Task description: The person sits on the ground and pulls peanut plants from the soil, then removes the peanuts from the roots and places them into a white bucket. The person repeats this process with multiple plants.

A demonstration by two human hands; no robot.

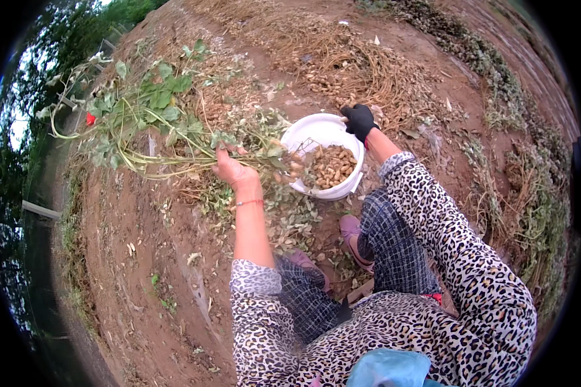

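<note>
My left hand (233, 169) is bare and closed around the stems of a bunch of green leafy plants (164, 113). The stems' right end, with peanut pods blurred on it, reaches over the left rim of a white plastic bucket (314, 123). Inside the bucket lies a heap of unshelled peanuts (333, 166) with bits of dry stem. At the bucket's upper right rim is my right hand (359, 122) in a black glove, its fingers bent around what looks like a peanut pod; the fingertips are partly hidden.
Pulled dry peanut plants (368, 67) with pods lie in a pile beyond the bucket. Loose leaves (290, 217) cover the soil beside it. Wilted plants (542, 213) form a row at the right. My feet in pink shoes (351, 232) are close to the bucket. Trees stand at far left.
</note>
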